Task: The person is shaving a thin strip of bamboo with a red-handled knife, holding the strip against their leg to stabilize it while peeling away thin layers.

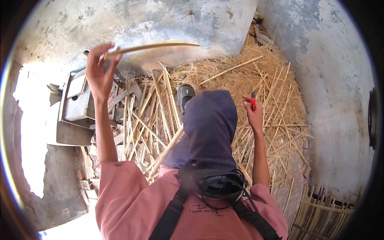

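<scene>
My left hand (100,74) is raised at the upper left, its thumb and fingers closed on one end of a long, thin bamboo strip (160,46). The strip reaches to the right in front of the wall, its far end tapering. At the right, above the straw, my right hand (255,117) is closed around a small tool with a red handle (253,104). A short dark part sticks up from that handle; whether it is a blade I cannot tell. Between my arms is my bent knee in dark cloth (210,124).
Bamboo sticks (160,100) lie piled left of my leg. Straw and thin shavings (224,70) cover the floor ahead and right. A grey wooden box (78,106) stands at the left, a bound bamboo screen (320,218) at the lower right. Walls (328,80) close in ahead and right.
</scene>
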A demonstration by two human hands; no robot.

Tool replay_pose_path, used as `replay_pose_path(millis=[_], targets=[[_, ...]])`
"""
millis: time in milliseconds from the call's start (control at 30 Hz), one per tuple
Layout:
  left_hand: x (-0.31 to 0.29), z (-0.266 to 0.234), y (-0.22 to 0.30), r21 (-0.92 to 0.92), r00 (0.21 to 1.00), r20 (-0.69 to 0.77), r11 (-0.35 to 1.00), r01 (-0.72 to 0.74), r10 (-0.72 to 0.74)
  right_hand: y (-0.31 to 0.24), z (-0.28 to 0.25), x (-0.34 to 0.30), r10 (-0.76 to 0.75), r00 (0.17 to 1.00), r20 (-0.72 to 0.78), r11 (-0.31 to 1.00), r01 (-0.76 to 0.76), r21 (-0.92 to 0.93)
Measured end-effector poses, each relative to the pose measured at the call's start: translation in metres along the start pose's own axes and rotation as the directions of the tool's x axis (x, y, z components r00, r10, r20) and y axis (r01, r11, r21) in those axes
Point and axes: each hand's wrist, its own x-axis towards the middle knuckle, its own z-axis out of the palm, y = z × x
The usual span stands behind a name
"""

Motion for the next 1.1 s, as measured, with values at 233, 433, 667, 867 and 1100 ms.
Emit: replay_pose_path(millis=[233, 433, 667, 867, 1100], targets=[[-0.398, -0.167, -0.223, 0.738, 0.739, -0.054, 0.472, 0.482, -0.671, 0.095, -0.012, -0.037, 0.212, 0.975, 0.070, 0.937, -0.182, -0.299], [-0.606, -0.131, -0.193, 0.851, -0.170, 0.032, -0.062, 0.521, -0.985, 0.176, -0.071, -0.115, 0.333, 0.942, 0.044, 0.793, -0.255, -0.554], [-0.670, -0.106, -0.157, 0.695, -0.141, -0.190, -0.234, 0.680, -0.972, 0.204, -0.085, -0.163, 0.464, 0.883, 0.066, 0.721, -0.333, -0.607], [-0.638, -0.071, -0.115, 0.608, 0.201, -0.326, -0.042, 0.793, -0.924, 0.222, -0.097, -0.173, 0.467, 0.884, 0.010, 0.712, -0.370, -0.597], [-0.611, -0.052, -0.056, 0.649, 0.734, -0.499, 0.362, 0.669, -0.461, 0.205, -0.070, -0.151, 0.435, 0.896, 0.086, 0.759, -0.314, -0.570]])
